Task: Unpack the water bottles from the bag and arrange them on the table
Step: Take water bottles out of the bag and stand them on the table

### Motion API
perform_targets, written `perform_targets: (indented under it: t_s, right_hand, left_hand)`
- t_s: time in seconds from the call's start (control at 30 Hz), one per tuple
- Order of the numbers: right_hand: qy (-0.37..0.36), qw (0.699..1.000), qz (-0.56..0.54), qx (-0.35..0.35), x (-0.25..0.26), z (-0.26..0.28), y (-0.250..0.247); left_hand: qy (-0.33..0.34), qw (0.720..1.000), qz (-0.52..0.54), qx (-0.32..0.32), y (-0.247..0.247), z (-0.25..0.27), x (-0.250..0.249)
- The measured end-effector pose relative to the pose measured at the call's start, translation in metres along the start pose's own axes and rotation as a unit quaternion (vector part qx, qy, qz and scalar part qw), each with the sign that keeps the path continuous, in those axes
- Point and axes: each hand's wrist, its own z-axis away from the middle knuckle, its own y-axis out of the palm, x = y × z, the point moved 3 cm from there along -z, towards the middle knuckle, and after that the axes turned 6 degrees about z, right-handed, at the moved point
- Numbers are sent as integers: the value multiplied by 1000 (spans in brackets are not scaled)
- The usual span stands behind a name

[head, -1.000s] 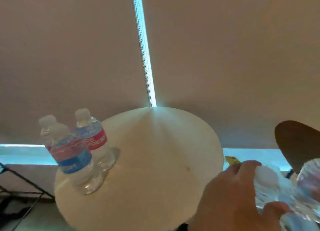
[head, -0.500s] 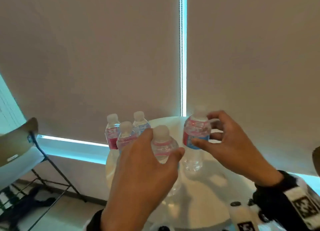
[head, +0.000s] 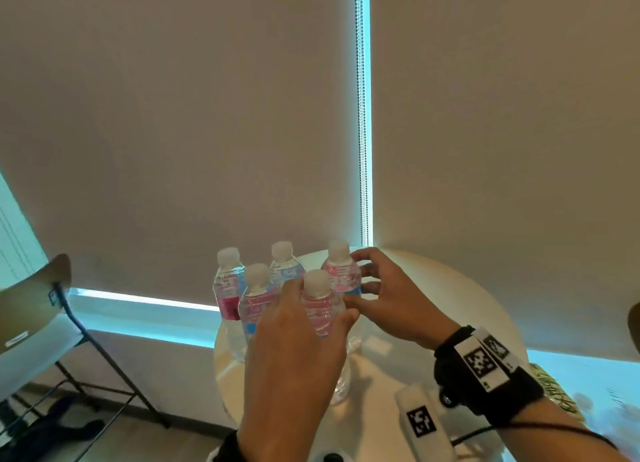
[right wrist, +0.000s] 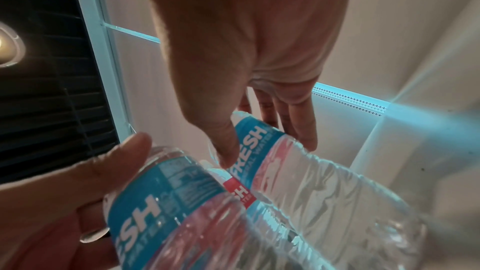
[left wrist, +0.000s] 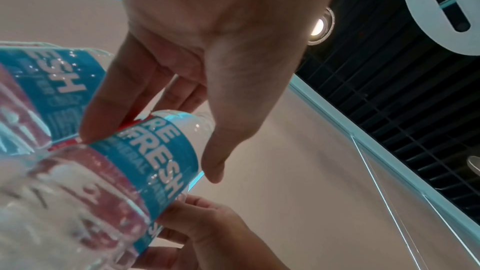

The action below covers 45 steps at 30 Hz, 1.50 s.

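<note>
Clear plastic water bottles point(head: 228, 288) had white caps w/ pink-red & blue labels, white lettering. Round bench point(head: 433, 288) was off-white. Roller blinds point(head: 173, 115) were plain beige. Black wrist strap point(head: 512, 392) carried white tags w/ black square-code pattern.

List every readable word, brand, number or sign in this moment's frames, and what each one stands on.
"RE FRESH": blue label band of the clear plastic water bottle that the left hand grips.
"FRESH": blue label of the bottle in the right hand.
Smaller label print: too blurred.
Black-and-white square wrist tags: patterns, no words.
</note>
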Motion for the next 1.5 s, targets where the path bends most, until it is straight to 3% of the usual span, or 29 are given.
perform_targets:
  t_s: [0.5, 0.63, 0.7, 0.77, 0.83, 0.9, 0.97, 1.03, 1.13, 1.23, 1.33, 1.37, 1.43, 1.5]
  right_hand:
    - [5, 1000, -14, 16, 11, 6, 7]
    - [7, 1000, 23, -2, 12, 26, -12]
    - [3, 999, 33, -36, 10, 48, -31]
    - [8, 996, 25, -81, 0, 80, -53]
    - [29, 991, 13, -133, -16, 119, -74]
    - [63, 979, 6, -195, -40, 163, -95]
    - [114, 959, -8, -260, -70, 209, -114]
    - [184, 934, -8, -305, -109, 254, -131]
    - [296, 890, 13, -347, -172, 314, -150]
    - [395, 850, 34, -348, -232, 357, -158]
    - [457, 840, 14, -293, -286, 369, -156]
    - [481, 833, 4, -273, -323, 380, -169]
    - [497, 841, 7, -216, -338, 359, -156]
    - [507, 838, 19, -203, -366, 345, -153]
  left_hand:
    - [45, 998, -2, -50, -11, 7, 2]
    - [122, 988, 35, -83, -20, 23, -4]
    - [150, 978, 119, -83, -20, 36, -12]
    - [148, 969, 198, 2, -9, 53, -24]
    - [150, 943, 252, 159, 12, 75, -36]
    - [161, 893, 266, 326, 40, 99, -50]
    - [157, 820, 269, 481, 77, 125, -65]
    - [108, 771, 251, 575, 124, 147, -73]
    - [86, 767, 194, 605, 215, 176, -63]
    - [153, 770, 116, 608, 306, 206, -52]
    - [216, 775, 28, 593, 387, 222, -48]
    - [239, 760, -11, 604, 439, 239, -59]
    - [265, 748, -86, 602, 460, 230, -54]
    - [287, 719, -144, 616, 493, 232, -55]
